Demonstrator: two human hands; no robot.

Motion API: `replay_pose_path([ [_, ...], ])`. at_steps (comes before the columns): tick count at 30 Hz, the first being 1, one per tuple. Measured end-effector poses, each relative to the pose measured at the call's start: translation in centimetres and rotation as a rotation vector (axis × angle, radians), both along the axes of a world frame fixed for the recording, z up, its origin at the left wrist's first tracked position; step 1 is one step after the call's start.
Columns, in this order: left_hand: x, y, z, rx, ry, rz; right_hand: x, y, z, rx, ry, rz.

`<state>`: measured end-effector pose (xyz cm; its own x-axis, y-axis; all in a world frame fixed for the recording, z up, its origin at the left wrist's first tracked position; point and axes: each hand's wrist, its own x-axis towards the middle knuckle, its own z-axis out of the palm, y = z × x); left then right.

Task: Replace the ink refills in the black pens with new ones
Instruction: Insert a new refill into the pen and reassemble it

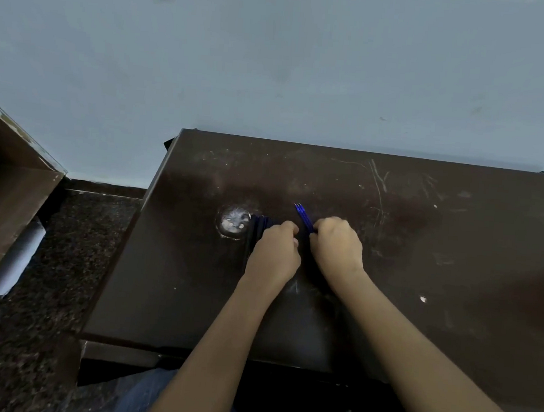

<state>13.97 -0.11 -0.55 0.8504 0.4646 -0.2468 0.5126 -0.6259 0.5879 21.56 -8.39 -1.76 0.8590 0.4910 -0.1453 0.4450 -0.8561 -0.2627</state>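
**While both hands worked mid-desk, blue refills stuck out of the right fist**

Where the two bare forearms met, near the middle of a dark brown desk (422, 248), the hands sat just beside each other, knuckles up. The right hand (337, 249) was curled round a small bunch of blue refills (303, 216), whose tips pointed up and away to the left, clear of the desk top. The left hand (275, 251) had its fingers curled inward and lay over a dark, ribbed bundle, seemingly the black pens (259, 227). Whether those fingers pinched one could not be told, because the hand hid most of the bundle and the pens blended into the dark wood.

Just left of the pens, touching their edge, was a round whitish scuffed patch (235, 221) in the desk surface. Pale scratches marked the far right of the top, and a white speck (423, 299) lay to the right of the right forearm.

A pale blue-grey wall (274, 61) rose behind the desk. To the left lay a dark speckled floor (78, 240), then a brown cabinet (4, 187) with a white tube (19, 259) beside its base. Blue jeans (145, 393) showed at the bottom edge.
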Motion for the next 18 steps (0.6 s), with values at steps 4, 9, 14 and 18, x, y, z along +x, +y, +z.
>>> replay_pose_path([
  [4,0.5,-1.5,-0.4,-0.026,0.08,-0.129,-1.6,-2.2,-0.3,-0.016,0.017,-0.052],
  [9,1.1,-3.1,-0.5,-0.01,0.102,-0.226,-1.9,-3.6,-0.8,0.01,0.034,-0.106],
  [14,1.5,-3.3,-0.6,-0.018,0.09,-0.234,-2.1,-4.2,-1.3,0.033,0.028,-0.119],
  [18,1.6,-3.3,-0.9,-0.026,0.085,-0.234,-1.9,-4.5,-1.5,0.058,0.045,-0.106],
])
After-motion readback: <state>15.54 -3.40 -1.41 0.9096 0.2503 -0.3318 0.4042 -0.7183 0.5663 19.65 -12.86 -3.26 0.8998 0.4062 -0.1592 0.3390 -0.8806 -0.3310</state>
